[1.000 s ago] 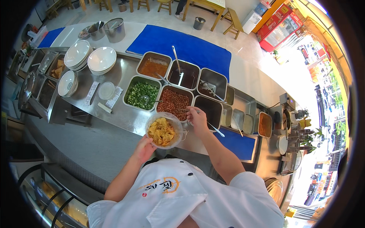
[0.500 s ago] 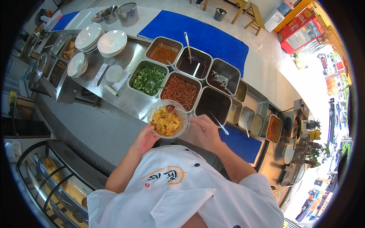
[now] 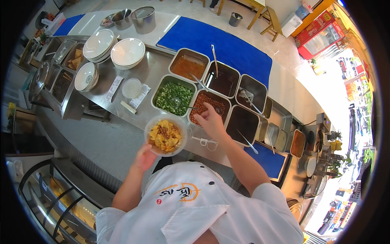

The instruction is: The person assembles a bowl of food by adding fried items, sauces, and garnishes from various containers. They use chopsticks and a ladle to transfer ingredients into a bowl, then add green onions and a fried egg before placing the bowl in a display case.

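Observation:
My left hand [image 3: 145,156] holds a clear round bowl [image 3: 165,135] from below; it is filled with yellow pieces and brown bits. My right hand [image 3: 209,118] reaches over the steel tray of reddish-brown beans [image 3: 209,106] with its fingers closed on a spoon handle [image 3: 190,107] that points left toward the tray of chopped green herbs [image 3: 174,96]. The bowl hangs just in front of the herb tray, above the steel counter edge [image 3: 134,118].
More steel trays hold orange sauce [image 3: 187,65] and dark liquids [image 3: 222,79], some with ladles. Stacks of white bowls [image 3: 126,53] sit at the left, with a small lidded cup [image 3: 131,87] and paper slips. A blue mat [image 3: 219,44] lies behind; metal pots [image 3: 143,18] stand farther back.
My right hand has moved from beside the bowl forward onto the bean tray and taken the spoon handle. The bowl has stayed in my left hand, now with brown bits on top.

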### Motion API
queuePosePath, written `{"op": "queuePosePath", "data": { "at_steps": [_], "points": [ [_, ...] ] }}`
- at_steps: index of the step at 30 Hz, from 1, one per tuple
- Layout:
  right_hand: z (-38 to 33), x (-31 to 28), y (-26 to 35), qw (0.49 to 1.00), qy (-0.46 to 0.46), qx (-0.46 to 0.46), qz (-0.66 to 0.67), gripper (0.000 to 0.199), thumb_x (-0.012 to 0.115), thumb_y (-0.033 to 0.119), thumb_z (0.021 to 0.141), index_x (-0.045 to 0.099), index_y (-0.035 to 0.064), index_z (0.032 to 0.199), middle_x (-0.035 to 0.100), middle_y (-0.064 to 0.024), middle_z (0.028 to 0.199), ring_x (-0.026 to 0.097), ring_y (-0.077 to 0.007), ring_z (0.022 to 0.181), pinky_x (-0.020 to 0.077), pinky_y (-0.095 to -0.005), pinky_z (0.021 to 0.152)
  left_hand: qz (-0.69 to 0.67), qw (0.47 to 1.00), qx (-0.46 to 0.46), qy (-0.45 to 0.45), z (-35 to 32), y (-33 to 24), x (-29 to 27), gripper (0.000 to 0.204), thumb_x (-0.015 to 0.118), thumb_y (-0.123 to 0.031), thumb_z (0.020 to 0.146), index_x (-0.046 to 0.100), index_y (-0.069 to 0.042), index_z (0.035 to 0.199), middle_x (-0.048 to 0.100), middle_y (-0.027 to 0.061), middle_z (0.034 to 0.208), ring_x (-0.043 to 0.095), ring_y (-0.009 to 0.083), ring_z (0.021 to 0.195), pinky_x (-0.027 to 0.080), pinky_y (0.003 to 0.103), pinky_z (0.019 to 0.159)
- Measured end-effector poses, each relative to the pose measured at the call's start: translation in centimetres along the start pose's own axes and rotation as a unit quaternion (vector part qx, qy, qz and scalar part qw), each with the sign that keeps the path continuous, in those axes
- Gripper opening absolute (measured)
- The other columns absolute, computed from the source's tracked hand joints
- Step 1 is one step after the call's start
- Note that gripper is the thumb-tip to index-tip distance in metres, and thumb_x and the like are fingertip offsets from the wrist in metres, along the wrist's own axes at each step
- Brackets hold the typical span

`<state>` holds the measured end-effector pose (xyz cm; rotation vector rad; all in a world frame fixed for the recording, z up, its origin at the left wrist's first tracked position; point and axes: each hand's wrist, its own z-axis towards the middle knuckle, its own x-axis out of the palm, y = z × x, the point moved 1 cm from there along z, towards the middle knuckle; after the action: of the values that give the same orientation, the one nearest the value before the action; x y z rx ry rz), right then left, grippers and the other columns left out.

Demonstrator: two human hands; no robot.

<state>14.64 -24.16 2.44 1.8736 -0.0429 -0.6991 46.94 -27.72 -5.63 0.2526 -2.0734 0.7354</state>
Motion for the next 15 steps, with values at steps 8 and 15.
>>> {"op": "queuePosePath", "data": {
  "at_steps": [8, 15],
  "points": [
    [6.0, 6.2, 1.7, 0.955, -0.011, -0.216, -0.204, 0.022, 0.057, 0.012, 0.101, 0.071, 0.0031, 0.116, 0.069, -0.0187, 0.104, 0.068, -0.0358, 0.091, 0.055, -0.0398, 0.077, 0.046, 0.999, -0.021, 0.0, 3.0, -5.4, -2.3, 0.061, 0.065, -0.016, 0.092, 0.043, -0.003, 0.148, 0.055, 0.0118, 0.148, 0.054, 0.0263, 0.136, 0.044, 0.046, 0.114],
    [3.8, 7.7, 1.8, 0.997, 0.018, -0.061, -0.05, 0.024, 0.056, 0.013, 0.101, 0.071, -0.0002, 0.113, 0.067, -0.0142, 0.091, 0.065, -0.0291, 0.082, 0.0525, -0.0388, 0.071, 0.04, 0.997, -0.067, 0.007, 3.8, -6.7, -3.0, 0.063, 0.064, -0.014, 0.093, 0.04, -0.003, 0.15, 0.054, 0.0114, 0.147, 0.054, 0.0257, 0.135, 0.044, 0.047, 0.114]
  ]
}}
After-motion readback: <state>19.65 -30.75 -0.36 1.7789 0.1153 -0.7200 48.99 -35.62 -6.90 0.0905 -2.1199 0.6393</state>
